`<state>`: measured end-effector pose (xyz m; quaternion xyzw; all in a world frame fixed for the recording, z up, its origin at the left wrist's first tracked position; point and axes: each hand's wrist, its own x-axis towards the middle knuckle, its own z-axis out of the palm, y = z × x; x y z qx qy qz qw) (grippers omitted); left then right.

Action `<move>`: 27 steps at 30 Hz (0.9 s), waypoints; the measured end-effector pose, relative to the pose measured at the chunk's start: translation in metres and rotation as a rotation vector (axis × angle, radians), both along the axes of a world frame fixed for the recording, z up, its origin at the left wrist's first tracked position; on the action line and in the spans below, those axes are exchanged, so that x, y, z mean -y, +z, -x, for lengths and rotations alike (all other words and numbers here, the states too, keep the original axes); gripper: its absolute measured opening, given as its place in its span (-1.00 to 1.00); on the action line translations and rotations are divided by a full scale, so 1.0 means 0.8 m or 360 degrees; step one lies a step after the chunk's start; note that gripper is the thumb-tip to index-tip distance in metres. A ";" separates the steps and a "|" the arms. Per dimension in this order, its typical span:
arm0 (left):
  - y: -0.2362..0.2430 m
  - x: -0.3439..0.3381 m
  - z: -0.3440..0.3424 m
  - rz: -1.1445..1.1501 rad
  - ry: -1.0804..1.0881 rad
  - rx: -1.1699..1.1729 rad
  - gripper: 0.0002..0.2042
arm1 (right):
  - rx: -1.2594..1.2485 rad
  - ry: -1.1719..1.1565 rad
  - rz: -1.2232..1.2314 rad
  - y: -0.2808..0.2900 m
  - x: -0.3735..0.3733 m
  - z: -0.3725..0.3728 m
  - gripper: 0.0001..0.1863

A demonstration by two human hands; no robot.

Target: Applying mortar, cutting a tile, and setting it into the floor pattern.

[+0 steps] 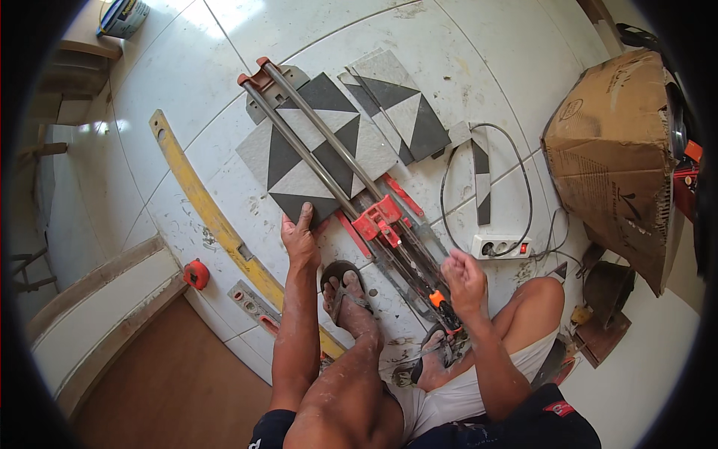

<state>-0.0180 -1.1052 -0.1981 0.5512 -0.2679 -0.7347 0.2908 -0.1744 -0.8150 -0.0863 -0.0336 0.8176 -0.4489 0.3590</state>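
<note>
Bare knees and dark clothing [523,430] sit nearest in the head view. Beyond them, the left hand [301,238] has its thumb at the near corner of a black-and-white patterned tile [326,156]; whether the fingers clamp it, I cannot tell. The right hand [465,283] has its fingers folded together just beside the handle of the red tile cutter [378,219], nothing seen in them. The tile, roughly square with no clear long axis, lies ahead of the left fingers, the nearer hand, and far ahead-left of the right ones, beneath the cutter's slanting rails. White floor [217,168] shows left of the left fingers, up to a yellow bar [196,198]; a power strip [502,246] sits ahead-right of the right fingers.
</note>
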 end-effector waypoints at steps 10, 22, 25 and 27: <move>-0.003 -0.003 -0.002 0.0029 0.0015 -0.0049 -0.60 | -0.0257 0.0471 -0.0344 0.053 -0.063 -0.039 -0.46; -0.008 -0.002 -0.003 -0.0018 0.0037 -0.0018 -0.60 | 0.0035 0.0741 -0.0845 0.068 -0.092 -0.058 -0.36; -0.006 -0.002 -0.001 -0.0003 0.0045 -0.0005 -0.60 | 0.0125 0.0667 -0.0807 0.067 -0.085 -0.055 -0.41; -0.005 -0.003 0.000 -0.0007 0.0053 0.0015 -0.60 | 0.0121 0.0608 -0.0741 0.067 -0.080 -0.053 -0.48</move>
